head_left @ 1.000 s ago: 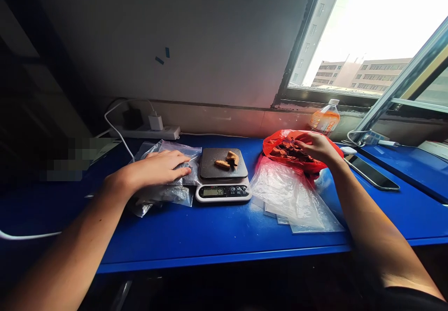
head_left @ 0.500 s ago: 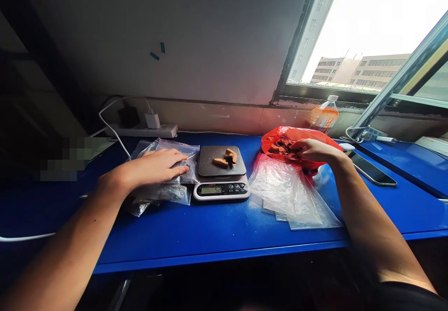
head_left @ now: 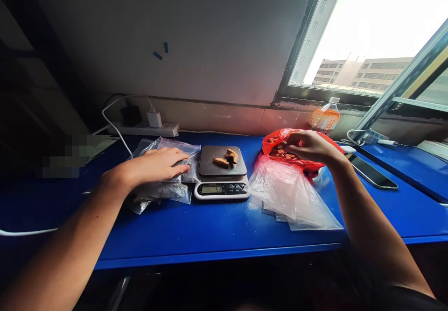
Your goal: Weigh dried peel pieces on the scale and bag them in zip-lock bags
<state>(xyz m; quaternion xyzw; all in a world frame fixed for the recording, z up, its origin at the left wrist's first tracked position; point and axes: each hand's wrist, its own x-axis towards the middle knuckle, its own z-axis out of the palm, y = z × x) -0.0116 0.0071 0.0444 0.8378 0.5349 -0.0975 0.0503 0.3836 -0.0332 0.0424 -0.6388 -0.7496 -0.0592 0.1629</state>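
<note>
Both hands are well apart. L hand (head_left: 167,162) lies palm down, fingers loosely spread, on zip bags (head_left: 164,192) just L of the scale (head_left: 208,154); bag contents hard to make out. R hand (head_left: 311,146) is at the mouth of the red bag (head_left: 304,164), fingers bent toward the dried brown pcs (head_left: 284,155); can't tell if I've got one pinched. A few tan pcs (head_left: 231,156) sit on the scale plate, approx. mid to R; display digits too small to read for sure. Flat clear bags (head_left: 297,203) are fanned on the blue tbl (head_left: 210,236) in front of the red bag, w/ an orange-drink btl (head_left: 325,118) behind it. Phone (head_left: 374,172) lies R of my R forearm.
</note>
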